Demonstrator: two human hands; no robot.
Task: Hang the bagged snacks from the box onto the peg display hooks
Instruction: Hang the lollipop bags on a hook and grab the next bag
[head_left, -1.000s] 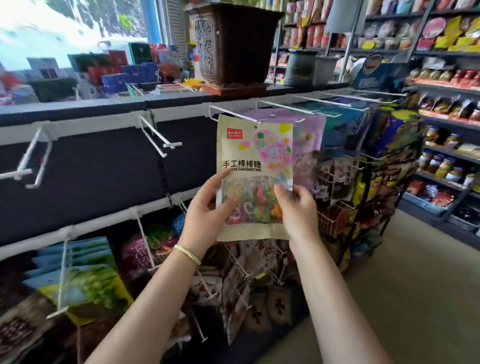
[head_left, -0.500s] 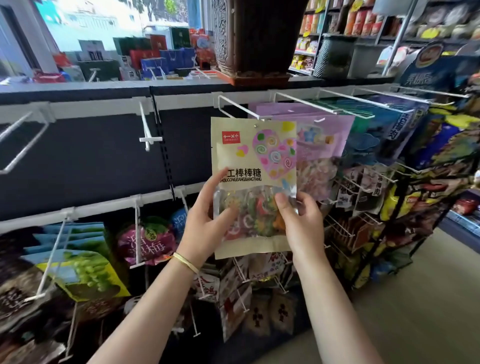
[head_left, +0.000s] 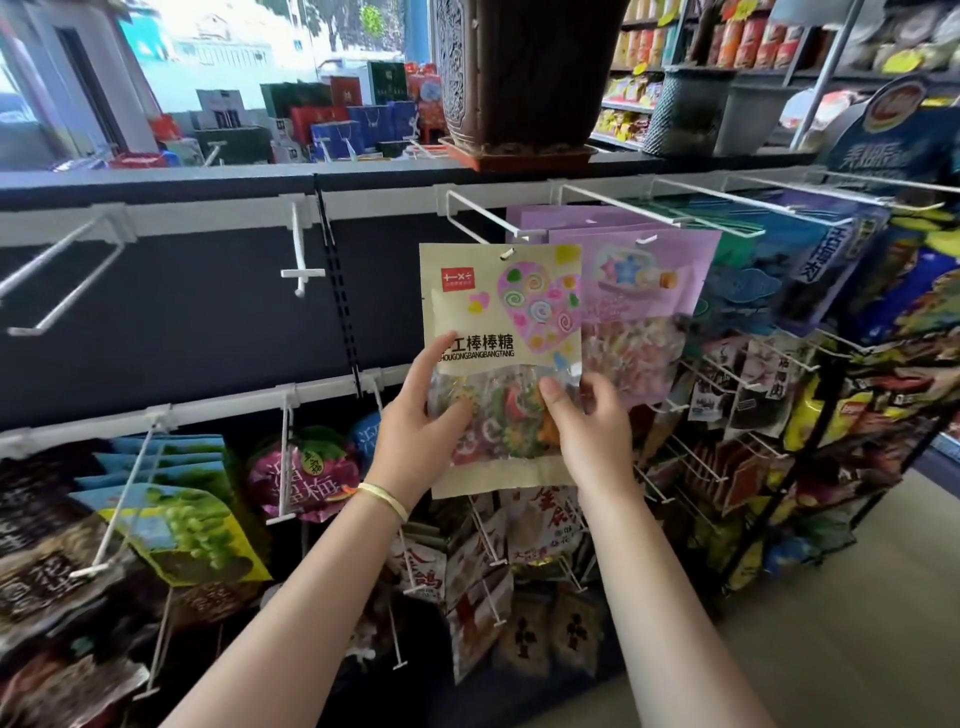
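Observation:
A cream bag of colourful lollipops (head_left: 501, 312) is held upright in front of the upper row of white peg hooks. My left hand (head_left: 421, 426) grips its lower left edge, thumb on the front. At the lower right edge my right hand (head_left: 587, 421) holds it the same way. The bag's hang hole sits at the tip of a white wire peg hook (head_left: 478, 218), and I cannot tell whether it is threaded on. Just behind and to the right, purple candy bags (head_left: 644, 291) hang on the neighbouring peg. The box is out of view.
Bare peg hooks (head_left: 301, 260) stick out to the left on the dark back panel. Several snack bags (head_left: 182, 519) fill the lower rail. A wire rack of packets (head_left: 779, 415) stands at the right, and a dark plant pot (head_left: 524, 78) sits on top.
The view has shifted so the display sits higher and closer. The lollipop bag has moved up and slightly right toward the peg tip; both hands keep their grip.

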